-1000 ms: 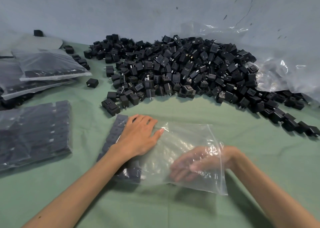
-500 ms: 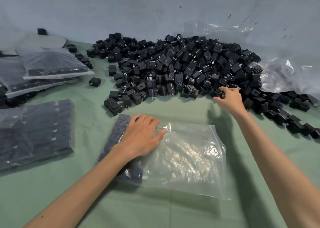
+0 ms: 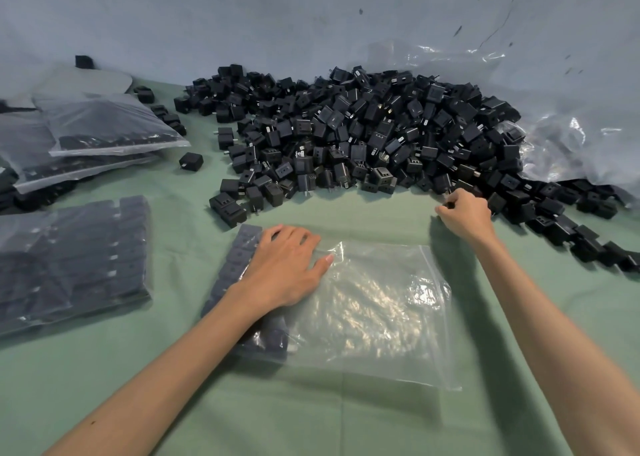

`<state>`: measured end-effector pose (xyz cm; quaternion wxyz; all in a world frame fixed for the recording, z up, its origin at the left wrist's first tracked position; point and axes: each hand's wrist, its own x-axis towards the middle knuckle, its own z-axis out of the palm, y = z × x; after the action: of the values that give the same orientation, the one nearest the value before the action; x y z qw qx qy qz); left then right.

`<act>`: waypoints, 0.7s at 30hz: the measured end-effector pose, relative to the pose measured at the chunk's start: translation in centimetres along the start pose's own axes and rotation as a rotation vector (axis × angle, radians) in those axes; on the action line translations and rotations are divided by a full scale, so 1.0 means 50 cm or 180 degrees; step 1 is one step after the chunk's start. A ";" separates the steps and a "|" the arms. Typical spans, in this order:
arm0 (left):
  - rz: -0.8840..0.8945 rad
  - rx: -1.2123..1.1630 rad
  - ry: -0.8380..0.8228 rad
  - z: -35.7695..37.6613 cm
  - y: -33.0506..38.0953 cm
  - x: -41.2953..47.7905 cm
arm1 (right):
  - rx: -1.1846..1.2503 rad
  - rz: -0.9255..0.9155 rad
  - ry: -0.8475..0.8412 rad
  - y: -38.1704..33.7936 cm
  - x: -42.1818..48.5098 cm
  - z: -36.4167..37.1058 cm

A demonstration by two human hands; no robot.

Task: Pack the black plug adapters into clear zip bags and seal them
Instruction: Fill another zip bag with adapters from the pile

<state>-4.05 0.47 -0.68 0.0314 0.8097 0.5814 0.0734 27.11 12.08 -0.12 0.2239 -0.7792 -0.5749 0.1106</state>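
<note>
A clear zip bag (image 3: 374, 313) lies flat on the green cloth in front of me, with a row of black plug adapters (image 3: 239, 265) packed inside its left end. My left hand (image 3: 284, 268) rests flat on the bag over those adapters, fingers straight. A large heap of loose black plug adapters (image 3: 363, 137) fills the back of the table. My right hand (image 3: 465, 213) is at the heap's near edge, right of the bag, its fingers curled around a black adapter that shows only as a dark sliver at the fingertips.
Filled bags of adapters lie at the left: one flat pack (image 3: 72, 258) near me and a stack (image 3: 104, 133) farther back. Crumpled clear plastic sheeting (image 3: 568, 123) sits at the back right against the wall. A stray adapter (image 3: 191, 161) lies left of the heap.
My right hand came out of the bag, reached up to the near edge of the heap and curled its fingers on an adapter. My left hand stayed on the bag.
</note>
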 end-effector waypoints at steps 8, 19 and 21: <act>-0.0023 -0.0063 0.0027 0.000 -0.001 0.002 | 0.1129 -0.0362 -0.1480 0.012 -0.158 -0.087; -0.0585 -0.2007 0.0682 -0.031 -0.016 0.016 | 0.3384 -0.0731 -0.3742 0.002 -0.311 -0.060; -0.0754 -0.2054 0.0856 -0.042 -0.025 0.015 | 0.3135 -0.0876 -0.3462 -0.026 -0.325 -0.047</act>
<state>-5.31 1.54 1.26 0.2167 0.6683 0.6170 0.3545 21.93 -3.49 1.17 0.2429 -0.3451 -0.5808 0.6962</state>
